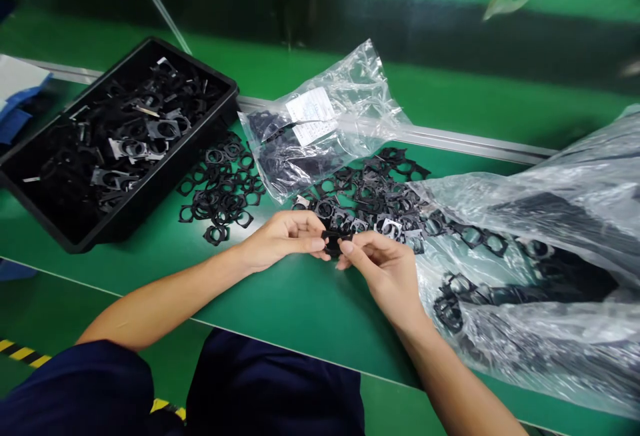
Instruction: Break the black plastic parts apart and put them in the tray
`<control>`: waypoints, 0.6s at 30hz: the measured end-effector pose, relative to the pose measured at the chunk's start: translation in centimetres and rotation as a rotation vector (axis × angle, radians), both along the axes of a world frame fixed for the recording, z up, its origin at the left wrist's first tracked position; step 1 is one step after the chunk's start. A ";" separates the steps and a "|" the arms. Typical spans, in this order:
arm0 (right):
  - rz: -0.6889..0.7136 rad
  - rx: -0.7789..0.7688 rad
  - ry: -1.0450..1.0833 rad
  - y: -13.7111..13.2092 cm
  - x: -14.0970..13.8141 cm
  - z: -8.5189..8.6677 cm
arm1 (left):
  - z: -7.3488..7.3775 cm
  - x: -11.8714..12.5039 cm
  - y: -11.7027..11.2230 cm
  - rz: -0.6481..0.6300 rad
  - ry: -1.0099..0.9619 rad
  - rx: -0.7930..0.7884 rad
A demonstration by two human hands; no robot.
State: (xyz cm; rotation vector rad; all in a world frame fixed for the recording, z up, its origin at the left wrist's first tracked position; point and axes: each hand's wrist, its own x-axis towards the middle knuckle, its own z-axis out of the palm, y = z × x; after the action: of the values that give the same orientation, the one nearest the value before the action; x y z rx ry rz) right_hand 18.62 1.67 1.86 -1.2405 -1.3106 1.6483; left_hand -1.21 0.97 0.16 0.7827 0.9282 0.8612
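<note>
Pinching one part [333,243] from opposite ends, left hand [286,240] at nine o'clock and right hand [384,267] at three held it above the bench [280,313], its long axis seemingly nine-to-three

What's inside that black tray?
The black tray holds a jumble of dark parts, many with round openings, some with silvery surfaces. The upper ones hide whatever lies beneath.
</note>
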 end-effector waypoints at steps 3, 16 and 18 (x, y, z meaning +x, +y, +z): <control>-0.037 0.116 -0.094 -0.2 0.0 0.0 | 0.2 0.2 -0.4 0.050 0.151 0.115; -0.031 0.315 -0.216 -0.4 0.1 -0.8 | -0.3 0.9 -1.2 0.152 0.296 0.247; -0.055 0.328 -0.222 -0.4 0.1 -0.8 | -0.4 0.9 -1.3 0.166 0.330 0.271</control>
State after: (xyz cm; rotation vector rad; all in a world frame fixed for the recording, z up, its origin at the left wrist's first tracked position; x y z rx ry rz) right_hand 18.71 1.29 1.06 -1.2687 -1.5923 1.2219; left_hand -0.27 -0.32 -0.19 1.1165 1.1944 1.0356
